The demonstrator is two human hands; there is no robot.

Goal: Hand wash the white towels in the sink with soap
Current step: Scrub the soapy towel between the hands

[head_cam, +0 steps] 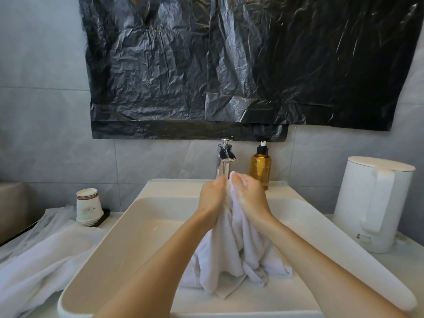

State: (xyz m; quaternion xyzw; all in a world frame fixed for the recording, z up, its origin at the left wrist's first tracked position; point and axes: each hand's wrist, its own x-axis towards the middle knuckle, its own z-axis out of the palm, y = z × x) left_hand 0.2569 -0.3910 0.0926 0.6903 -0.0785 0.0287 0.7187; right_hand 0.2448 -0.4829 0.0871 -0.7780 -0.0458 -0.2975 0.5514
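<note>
Gripping the towel over the sink, hands clear its rims.

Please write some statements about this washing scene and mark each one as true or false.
1. The left hand and the right hand hold a white towel above the sink. True.
2. The amber soap bottle stands left of the faucet. False: it stands right of it.
3. A second towel lies left of the sink. True.
4. The paper cups stand inside the sink. False: they stand outside it, on its left.
</note>
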